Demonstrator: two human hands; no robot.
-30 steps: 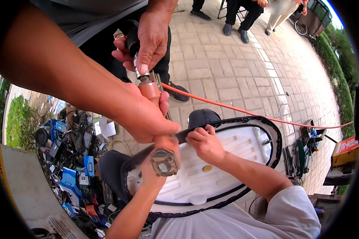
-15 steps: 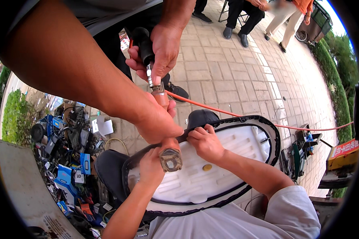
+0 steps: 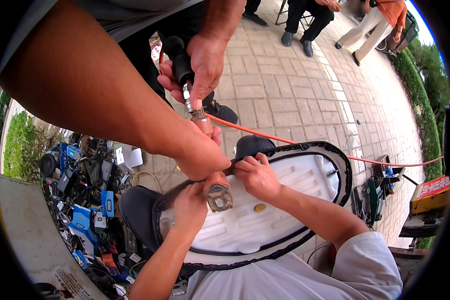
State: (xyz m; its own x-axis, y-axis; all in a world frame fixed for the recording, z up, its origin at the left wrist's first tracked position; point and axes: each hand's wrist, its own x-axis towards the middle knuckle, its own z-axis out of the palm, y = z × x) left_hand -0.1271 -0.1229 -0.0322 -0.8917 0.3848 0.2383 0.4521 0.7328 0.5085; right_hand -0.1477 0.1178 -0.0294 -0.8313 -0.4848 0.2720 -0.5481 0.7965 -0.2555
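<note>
Holding black cover [image 3: 343,172] taut over the upturned seat base [image 3: 290,200], right hand [image 3: 257,175] pinches its rim, left hand [image 3: 190,207] grip hidden beside co-worker's stapler [image 3: 219,194]; stapling step, next needs tension kept.

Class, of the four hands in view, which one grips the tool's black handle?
The co-worker's upper hand, highest in the picture, wraps around the black handle. The other three hands all sit lower, at the seat.

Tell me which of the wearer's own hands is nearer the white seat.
Left. The left hand grips the tool low down, right at the seat rim. The right hand holds the tool's handle end, clear of the seat.
</note>
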